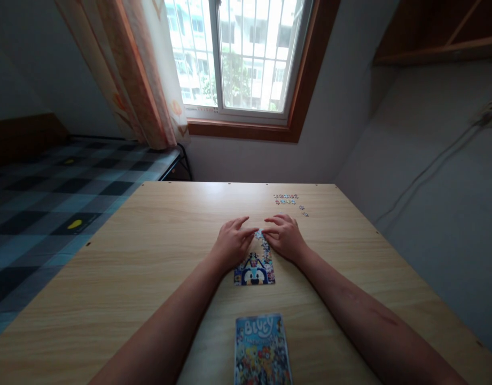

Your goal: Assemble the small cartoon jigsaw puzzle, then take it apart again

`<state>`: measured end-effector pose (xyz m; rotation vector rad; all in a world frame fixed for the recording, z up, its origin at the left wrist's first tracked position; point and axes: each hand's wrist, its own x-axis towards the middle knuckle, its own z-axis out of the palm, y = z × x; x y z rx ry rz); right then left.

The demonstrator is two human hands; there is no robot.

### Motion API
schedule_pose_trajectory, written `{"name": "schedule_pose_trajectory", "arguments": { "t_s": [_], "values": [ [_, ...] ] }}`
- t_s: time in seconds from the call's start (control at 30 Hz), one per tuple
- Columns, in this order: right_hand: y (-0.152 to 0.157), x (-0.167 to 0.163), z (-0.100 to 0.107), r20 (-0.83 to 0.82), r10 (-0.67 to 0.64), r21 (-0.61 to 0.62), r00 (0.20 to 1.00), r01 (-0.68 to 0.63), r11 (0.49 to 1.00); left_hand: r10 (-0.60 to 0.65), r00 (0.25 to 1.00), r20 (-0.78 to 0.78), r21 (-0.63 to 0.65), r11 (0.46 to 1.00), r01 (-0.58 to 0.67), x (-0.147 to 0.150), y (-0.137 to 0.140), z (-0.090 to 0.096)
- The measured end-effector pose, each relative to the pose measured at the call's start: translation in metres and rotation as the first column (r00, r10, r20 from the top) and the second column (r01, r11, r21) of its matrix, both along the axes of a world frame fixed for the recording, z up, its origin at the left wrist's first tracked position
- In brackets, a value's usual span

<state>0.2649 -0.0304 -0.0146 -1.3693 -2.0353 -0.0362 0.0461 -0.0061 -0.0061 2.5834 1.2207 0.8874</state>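
Currently, both hands meet at the far end of the part-built jigsaw (254, 276), which lies flat on the counter (169, 235) between the forearms. Left hand (233, 245) at its upper left, right hand (286, 239) at its upper right; fingers of both half-curled, tips close to the border. Whether either pinches a piece cannot be told (too small at this range). Wood shows through a gap inside the frame; the near strip, with the blue dog face, looks joined.

Method, as judged: one hand should brace the border lightly while the other lines up tab and socket, then presses straight down. Sideways force could buckle the narrow right-hand strip. Loose pieces (286, 196) sit in rows beyond the right hand; picture box (262, 350) nearer the body.
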Motion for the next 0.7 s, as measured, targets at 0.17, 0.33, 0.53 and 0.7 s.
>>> {"name": "schedule_pose_trajectory", "arguments": {
  "t_s": [0.17,0.33,0.53,0.7],
  "values": [
    [-0.002,0.003,0.006,-0.090,-0.073,0.145,0.993,0.086,0.986,0.164,0.955,0.248,-0.093,0.985,-0.145,-0.015,0.014,0.002],
    [0.004,0.012,0.006,-0.327,-0.172,0.182,0.929,0.241,0.953,0.242,0.932,0.268,-0.158,0.966,-0.206,-0.020,0.022,-0.001],
    [-0.001,-0.001,0.003,-0.341,-0.184,-0.083,0.922,0.166,0.983,0.231,0.970,0.073,-0.079,0.971,-0.225,-0.018,0.026,-0.011],
    [-0.005,-0.014,0.003,-0.174,-0.150,-0.163,0.973,0.122,0.979,0.236,0.971,-0.023,-0.045,0.970,-0.237,-0.020,0.028,-0.011]
  ]
}}
